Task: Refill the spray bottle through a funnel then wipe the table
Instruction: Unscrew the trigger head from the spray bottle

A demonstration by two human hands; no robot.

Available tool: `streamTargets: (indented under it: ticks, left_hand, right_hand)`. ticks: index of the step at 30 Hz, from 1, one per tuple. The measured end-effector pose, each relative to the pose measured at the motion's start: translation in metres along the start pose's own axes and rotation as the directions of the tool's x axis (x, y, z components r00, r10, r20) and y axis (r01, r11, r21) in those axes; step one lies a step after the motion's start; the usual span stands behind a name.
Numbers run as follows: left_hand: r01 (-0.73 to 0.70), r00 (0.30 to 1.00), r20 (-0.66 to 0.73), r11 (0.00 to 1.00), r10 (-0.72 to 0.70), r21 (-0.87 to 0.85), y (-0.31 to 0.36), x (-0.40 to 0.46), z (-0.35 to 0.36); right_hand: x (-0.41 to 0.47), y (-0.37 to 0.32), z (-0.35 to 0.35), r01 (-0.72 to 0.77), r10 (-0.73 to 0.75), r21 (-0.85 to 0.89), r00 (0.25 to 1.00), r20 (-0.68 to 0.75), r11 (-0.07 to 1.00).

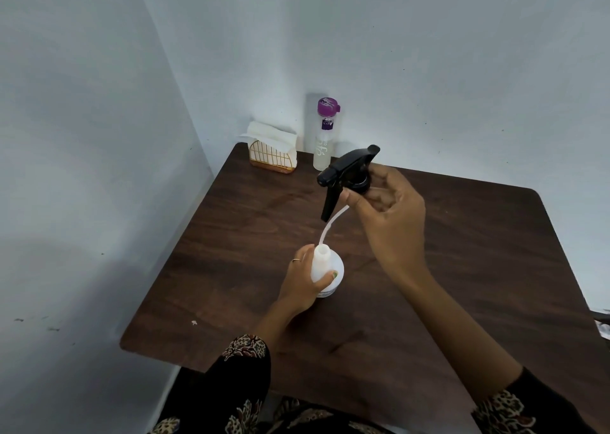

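A small white spray bottle (326, 268) stands upright on the dark wooden table (462, 252), its neck uncapped. My left hand (303, 285) grips its body from the left, thumb across the front. My right hand (389, 215) holds the black trigger spray head (346, 172) lifted above the bottle, fingers curled round its collar. The head's thin white dip tube (331, 225) hangs down, its lower end at the bottle's mouth. No funnel is in view.
At the table's back corner stand a clear water bottle with a purple cap (325, 136) and a gold wire holder of white paper napkins (272, 151). Pale walls close in at left and behind. The table's near left edge ends above my lap.
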State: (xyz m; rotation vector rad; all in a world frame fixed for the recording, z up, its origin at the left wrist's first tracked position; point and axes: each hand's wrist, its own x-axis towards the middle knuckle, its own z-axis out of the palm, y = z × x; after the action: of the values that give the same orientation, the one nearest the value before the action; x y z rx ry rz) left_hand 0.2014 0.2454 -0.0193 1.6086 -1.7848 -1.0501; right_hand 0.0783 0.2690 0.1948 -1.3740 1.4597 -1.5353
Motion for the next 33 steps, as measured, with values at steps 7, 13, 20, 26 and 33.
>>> streamTargets:
  ticks: [7, 13, 20, 26, 33]
  left_hand:
    - [-0.008, 1.000, -0.011, 1.000, 0.008, 0.004, 0.000, 0.000, 0.000]
    - [-0.006, 1.000, -0.028, 1.000, 0.006, 0.017, 0.000, -0.001, 0.002]
    - [-0.002, 1.000, -0.025, 1.000, 0.002, 0.015, 0.000, -0.001, 0.002]
    - [0.003, 1.000, -0.011, 1.000, -0.003, 0.025, 0.001, -0.002, 0.001]
    - [0.011, 1.000, 0.005, 0.999, -0.011, 0.035, 0.003, -0.001, -0.001]
  right_hand:
    - [0.007, -0.018, -0.002, 0.066, -0.064, 0.028, 0.995, -0.081, 0.997]
    - [0.013, -0.032, 0.005, 0.117, -0.110, 0.062, 0.988, -0.106, 0.991]
    - [0.025, -0.035, 0.003, 0.150, -0.144, 0.029, 0.978, -0.151, 0.988]
    - [0.059, -0.004, -0.013, 0.036, -0.059, -0.217, 0.993, -0.103, 0.976]
    - [0.069, 0.085, -0.024, -0.304, 0.328, -0.450, 0.944, -0.027, 0.840]
